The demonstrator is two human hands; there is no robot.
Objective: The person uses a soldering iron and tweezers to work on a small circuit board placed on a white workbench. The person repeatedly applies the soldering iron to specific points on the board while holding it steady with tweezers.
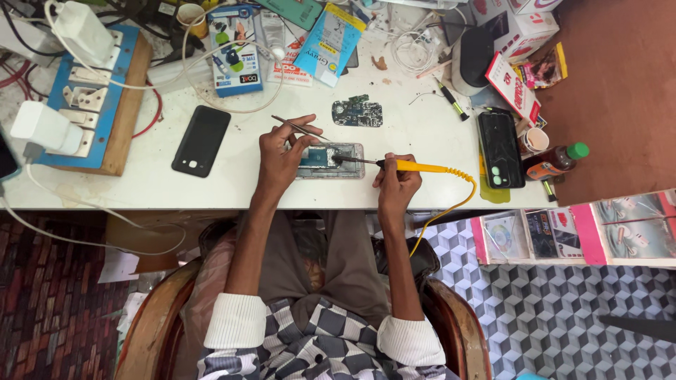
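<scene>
A soldering step is judged to be in hand. The right hand [396, 184] is closed around the yellow-handled soldering iron [415, 167], whose thin metal tip is laid on the opened phone [329, 160] just to that hand's left. The left hand [282, 156] is curled around slim steel tweezers [299, 129] while resting on the phone's near end. The phone lies flat on the white bench [422, 127] between both hands, its circuit board exposed in a pale rectangular frame. The next move is judged to call for a steady tip and a firm hold. A small bare circuit board [357, 112] lies just beyond the hands.
</scene>
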